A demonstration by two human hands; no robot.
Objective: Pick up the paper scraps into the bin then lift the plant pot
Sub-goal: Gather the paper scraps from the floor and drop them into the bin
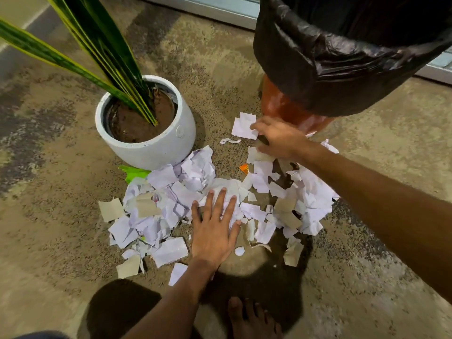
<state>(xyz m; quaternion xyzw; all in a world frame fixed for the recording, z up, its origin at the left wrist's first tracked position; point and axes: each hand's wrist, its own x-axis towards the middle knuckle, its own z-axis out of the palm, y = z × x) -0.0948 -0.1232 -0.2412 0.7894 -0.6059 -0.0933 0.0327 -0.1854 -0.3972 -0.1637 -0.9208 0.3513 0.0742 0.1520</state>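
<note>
Torn white and brown paper scraps [171, 192] lie heaped on the speckled floor between the plant pot and the bin. My left hand [215, 228] lies flat with straight fingers on the middle of the pile. My right hand [278, 138] reaches to the far scraps at the foot of the bin, its fingers touching a white piece [242, 127]; whether it grips the piece is unclear. The white round plant pot [151, 140] with soil and long green leaves stands upright at the left. The orange bin [283, 106] with a black liner [342, 57] stands at the upper right.
A green scrap [133, 172] sticks out beside the pot and a small orange one [244, 168] lies mid-pile. My bare foot [252, 319] is at the bottom edge. A metal door track [220, 11] runs along the far side.
</note>
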